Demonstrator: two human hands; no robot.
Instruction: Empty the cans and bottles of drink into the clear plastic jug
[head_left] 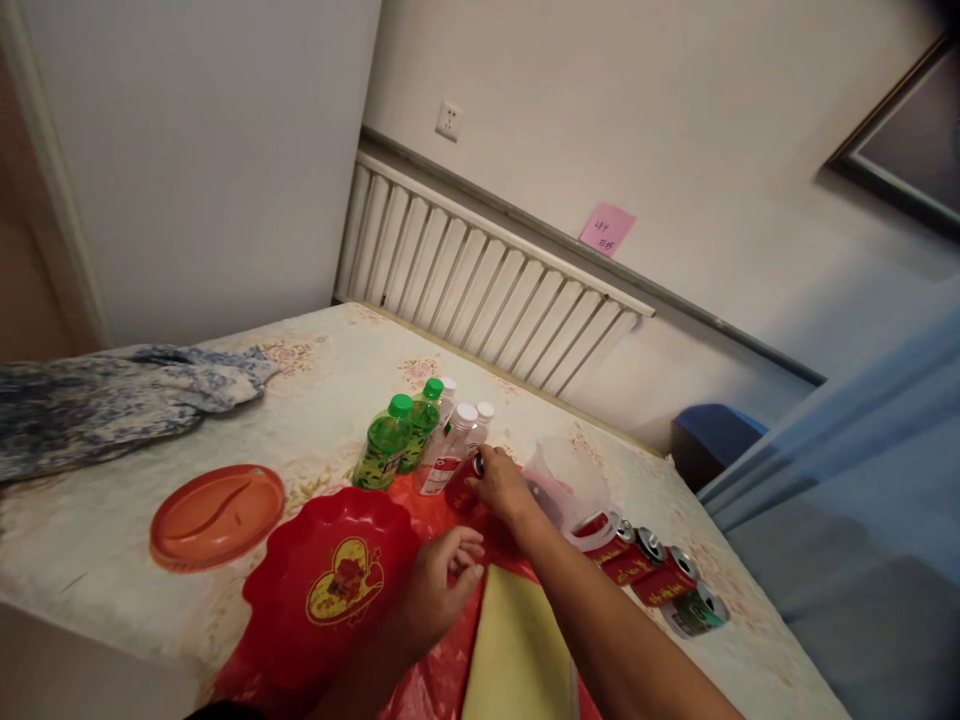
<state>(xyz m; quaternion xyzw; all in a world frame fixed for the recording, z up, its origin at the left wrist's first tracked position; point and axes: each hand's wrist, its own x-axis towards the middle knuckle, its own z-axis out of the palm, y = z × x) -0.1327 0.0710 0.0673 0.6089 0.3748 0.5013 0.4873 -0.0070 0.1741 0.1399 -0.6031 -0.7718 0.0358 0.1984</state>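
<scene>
My right hand (pixel 501 488) is closed around the top of a red can (pixel 460 488), which stands beside a clear bottle with a white cap (pixel 444 462). More white-capped bottles are partly hidden behind it. Two green bottles (pixel 384 446) with green caps stand just left of these. Over the right rim of a red scalloped tray (pixel 274 575) with a golden heart print hovers my left hand (pixel 441 585), holding nothing, its fingers loosely curved and the thumb apart. Between my forearms lie a yellow folded sheet (pixel 517 650) and red plastic sheeting (pixel 435 675).
A translucent plastic container (pixel 574 480) is right of my right hand. Several red cans (pixel 667 578) and a green can (pixel 697 612) stand beyond it. An orange oval dish (pixel 217 517) and a patterned cloth (pixel 127 400) are at left. A radiator (pixel 480 280) lines the wall.
</scene>
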